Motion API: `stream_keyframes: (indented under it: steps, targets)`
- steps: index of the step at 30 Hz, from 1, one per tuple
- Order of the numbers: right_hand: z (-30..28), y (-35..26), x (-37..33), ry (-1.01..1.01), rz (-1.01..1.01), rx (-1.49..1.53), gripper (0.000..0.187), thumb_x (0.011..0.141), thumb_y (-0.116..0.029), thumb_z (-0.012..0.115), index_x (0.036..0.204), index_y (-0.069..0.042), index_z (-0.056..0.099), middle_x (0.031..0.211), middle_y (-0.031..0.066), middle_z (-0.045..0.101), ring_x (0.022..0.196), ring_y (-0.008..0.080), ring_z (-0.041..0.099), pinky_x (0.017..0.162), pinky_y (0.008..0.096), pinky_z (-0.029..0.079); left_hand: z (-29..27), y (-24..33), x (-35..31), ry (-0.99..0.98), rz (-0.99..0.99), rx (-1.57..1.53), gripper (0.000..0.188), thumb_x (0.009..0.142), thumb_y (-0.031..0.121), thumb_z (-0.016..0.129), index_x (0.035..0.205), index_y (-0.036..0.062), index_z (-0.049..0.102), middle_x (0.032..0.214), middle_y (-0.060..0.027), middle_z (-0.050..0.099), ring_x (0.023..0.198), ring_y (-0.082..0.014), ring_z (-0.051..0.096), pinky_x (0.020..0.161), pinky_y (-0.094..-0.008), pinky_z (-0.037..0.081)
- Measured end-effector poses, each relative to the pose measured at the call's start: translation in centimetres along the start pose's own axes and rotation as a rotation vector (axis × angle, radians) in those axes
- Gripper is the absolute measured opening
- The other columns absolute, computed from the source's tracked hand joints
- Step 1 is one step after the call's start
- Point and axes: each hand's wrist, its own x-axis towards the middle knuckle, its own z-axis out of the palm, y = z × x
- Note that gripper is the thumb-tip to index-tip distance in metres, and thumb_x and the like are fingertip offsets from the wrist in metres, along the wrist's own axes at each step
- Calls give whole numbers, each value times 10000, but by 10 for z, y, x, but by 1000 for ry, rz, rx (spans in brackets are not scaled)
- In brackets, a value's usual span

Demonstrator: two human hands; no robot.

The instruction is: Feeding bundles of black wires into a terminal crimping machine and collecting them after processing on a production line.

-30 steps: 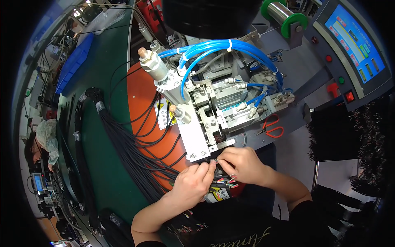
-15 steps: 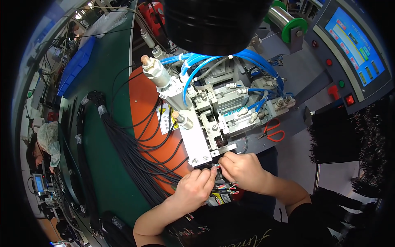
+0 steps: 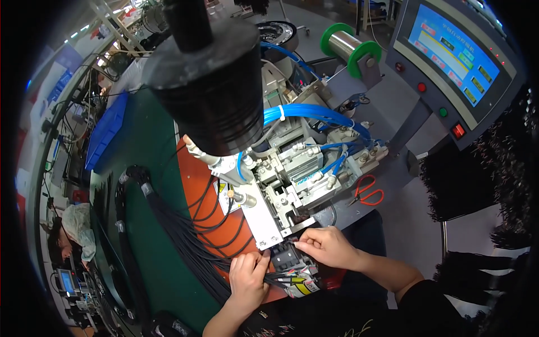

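Note:
My left hand (image 3: 249,279) is closed at the front of the machine, curled over black cables (image 3: 203,263) that run in from the left. Cable ends with thin coloured wires come out on its right side. My right hand (image 3: 328,247) has thumb and forefinger pinched together beside the black block (image 3: 286,257) at the machine's front. Whatever lies between those fingertips is too small to make out. Just behind both hands is the metal soldering-type machine (image 3: 261,224), with a white plate and blue air hoses (image 3: 314,114).
Orange-red-handled scissors (image 3: 368,194) lie right of the machine. A screen panel (image 3: 455,56) and a green-flanged wire spool (image 3: 349,49) stand at the back right. A big black nozzle (image 3: 210,90) hangs overhead. On the green table sits a blue tray (image 3: 106,132). Another person (image 3: 78,230) is far left.
The view has shifted, and the nozzle now appears further left and lower. My hands have moved apart; the left one is now lower left, and the black block shows between them.

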Motion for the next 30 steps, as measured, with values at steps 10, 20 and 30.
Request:
stream_keyframes:
  steps: [10, 20, 30]
  targets:
    - [6, -18, -11, -130, -234, 426, 205, 879, 5, 666, 1082, 30, 647, 876, 65, 649, 665, 55, 603, 616, 187, 475, 0, -7, 5, 25, 61, -448, 248, 788, 30, 703, 1027, 5, 640, 749, -110, 600, 653, -283, 592, 595, -368, 463]
    - [19, -12, -8, 87, -163, 392, 169, 915, 11, 616, 1081, 36, 639, 888, 39, 638, 658, 27, 583, 566, 171, 450, 1, 5, 12, -102, -29, -359, 328, 727, 6, 691, 1051, 18, 643, 802, -123, 645, 684, -279, 652, 576, -357, 502]
    - [-5, 2, 8, -272, 237, 1030, 151, 954, -46, 565, 1071, 39, 606, 785, 29, 581, 657, 43, 559, 535, 178, 405, 8, 6, 20, 58, 145, -298, 347, 730, 35, 687, 1071, -17, 649, 807, -110, 644, 641, -257, 619, 549, -353, 474]
